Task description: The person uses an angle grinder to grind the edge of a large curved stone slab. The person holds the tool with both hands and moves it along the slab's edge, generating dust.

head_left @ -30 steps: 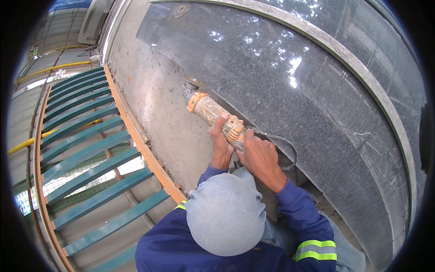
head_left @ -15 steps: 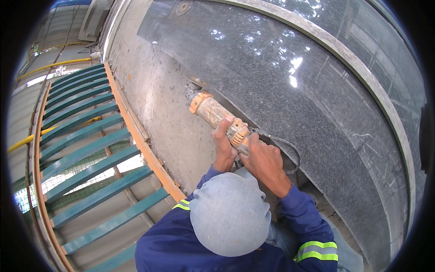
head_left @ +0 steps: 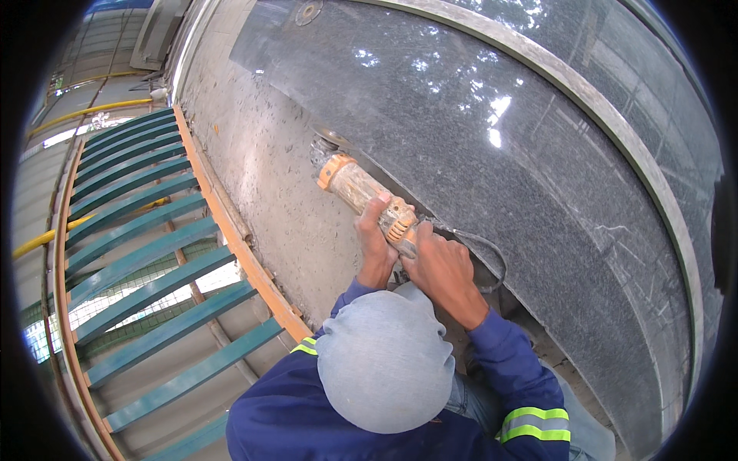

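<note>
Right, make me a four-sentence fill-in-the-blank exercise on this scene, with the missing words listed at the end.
1. Counting the left hand and the right hand, the number of hands holding the grinder is ____.
2. The slatted frame lies to the ____ of the grinder.
3. The cable loops out beside the ____ hand.
4. The right sleeve is dark ____ with bright stripes.

Missing words: two; left; right; blue.

Stone-working site: grinder (head_left: 355,187), dark slab (head_left: 500,207)
</note>
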Motion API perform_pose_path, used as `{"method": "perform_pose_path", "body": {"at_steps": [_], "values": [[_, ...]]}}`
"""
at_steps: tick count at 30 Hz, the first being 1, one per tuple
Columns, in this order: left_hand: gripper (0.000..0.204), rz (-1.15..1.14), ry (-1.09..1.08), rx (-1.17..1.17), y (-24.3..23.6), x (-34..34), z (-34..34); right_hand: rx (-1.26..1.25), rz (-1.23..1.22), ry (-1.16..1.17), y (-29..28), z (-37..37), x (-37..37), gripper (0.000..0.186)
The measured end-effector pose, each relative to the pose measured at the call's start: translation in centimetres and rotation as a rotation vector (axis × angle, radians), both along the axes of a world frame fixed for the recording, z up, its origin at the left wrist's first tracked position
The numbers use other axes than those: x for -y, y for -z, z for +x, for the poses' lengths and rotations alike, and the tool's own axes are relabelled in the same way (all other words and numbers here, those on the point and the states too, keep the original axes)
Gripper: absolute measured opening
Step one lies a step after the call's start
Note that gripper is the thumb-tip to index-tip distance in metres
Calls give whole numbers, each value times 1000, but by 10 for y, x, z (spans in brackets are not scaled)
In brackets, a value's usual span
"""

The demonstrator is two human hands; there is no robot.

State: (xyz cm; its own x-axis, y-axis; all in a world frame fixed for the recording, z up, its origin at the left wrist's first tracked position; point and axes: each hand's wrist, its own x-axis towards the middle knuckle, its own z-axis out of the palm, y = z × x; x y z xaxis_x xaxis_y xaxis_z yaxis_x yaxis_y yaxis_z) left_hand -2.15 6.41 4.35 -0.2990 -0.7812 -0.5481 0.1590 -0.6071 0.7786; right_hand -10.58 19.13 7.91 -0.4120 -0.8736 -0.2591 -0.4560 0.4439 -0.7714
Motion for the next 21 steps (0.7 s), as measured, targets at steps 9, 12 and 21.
{"method": "perform_pose_path", "body": {"at_steps": [9,12,21], "values": [[39,6,-22,-11,-2,-2,-2,-20,42,-9,-1,1,0,43],[39,12,-22,-14,-7,-4,-2,30,65,-16,-5,-1,0,45],[38,25,-11,-8,-4,-6,1,-20,54,-20,-10,-3,-2,39]]}}
